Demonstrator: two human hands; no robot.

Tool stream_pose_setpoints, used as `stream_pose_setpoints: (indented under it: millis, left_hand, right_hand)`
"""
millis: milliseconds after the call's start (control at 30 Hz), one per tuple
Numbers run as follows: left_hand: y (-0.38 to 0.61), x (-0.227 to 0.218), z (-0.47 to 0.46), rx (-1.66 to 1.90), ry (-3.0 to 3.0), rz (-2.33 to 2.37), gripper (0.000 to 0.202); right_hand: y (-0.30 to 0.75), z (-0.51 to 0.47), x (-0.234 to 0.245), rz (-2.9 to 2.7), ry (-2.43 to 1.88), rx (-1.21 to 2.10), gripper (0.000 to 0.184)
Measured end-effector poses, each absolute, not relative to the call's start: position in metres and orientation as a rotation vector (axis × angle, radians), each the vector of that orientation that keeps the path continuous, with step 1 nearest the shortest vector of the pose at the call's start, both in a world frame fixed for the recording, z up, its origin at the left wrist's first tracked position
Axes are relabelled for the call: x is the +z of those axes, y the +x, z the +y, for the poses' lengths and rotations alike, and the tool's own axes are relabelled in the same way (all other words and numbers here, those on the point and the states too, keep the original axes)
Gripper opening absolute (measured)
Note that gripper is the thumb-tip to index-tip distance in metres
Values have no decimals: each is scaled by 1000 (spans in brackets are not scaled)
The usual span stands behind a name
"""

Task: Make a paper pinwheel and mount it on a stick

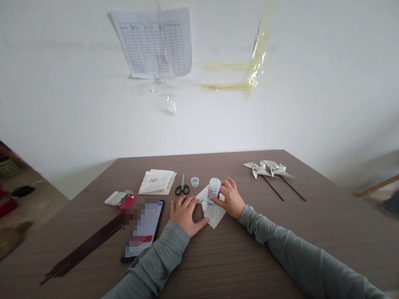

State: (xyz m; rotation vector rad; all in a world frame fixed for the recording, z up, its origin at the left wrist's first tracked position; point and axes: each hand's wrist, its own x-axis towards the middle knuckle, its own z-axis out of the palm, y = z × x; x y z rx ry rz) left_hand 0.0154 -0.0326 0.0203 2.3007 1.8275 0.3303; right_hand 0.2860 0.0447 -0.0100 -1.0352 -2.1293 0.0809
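Observation:
My right hand (232, 200) is closed around a short white glue stick (214, 190), which stands upright over a cut and folded piece of printed paper (215, 215). Its lower end meets the paper, and the contact is partly hidden. On the paper's left side my left hand (186, 216) lies with fingers spread, the fingertips and thumb at the paper's edges; nothing is gripped in it. Behind the hands sit a loose translucent cap (195, 182) and black-handled scissors (182, 187), blades pointing away from me.
Two paper pinwheels (260, 169) on dark sticks lie at the back right. A stack of paper squares (157, 182), a small red-and-white box (124, 200), a bundle of dark sticks (84, 249) and a phone (146, 228) occupy the left. A white wall (218, 124) borders the table's far edge.

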Motion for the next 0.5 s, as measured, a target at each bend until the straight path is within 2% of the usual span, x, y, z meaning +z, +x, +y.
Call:
stream_pose_setpoints:
  millis: [400,500]
  left_hand:
    - [14,14,-30,346,2317,1827,79]
    - [14,15,-30,349,2305,1829,78]
  right_hand:
    - [289,45,-15,-2143,-999,73,20]
    - [289,46,-15,-2118,-1010,89,23]
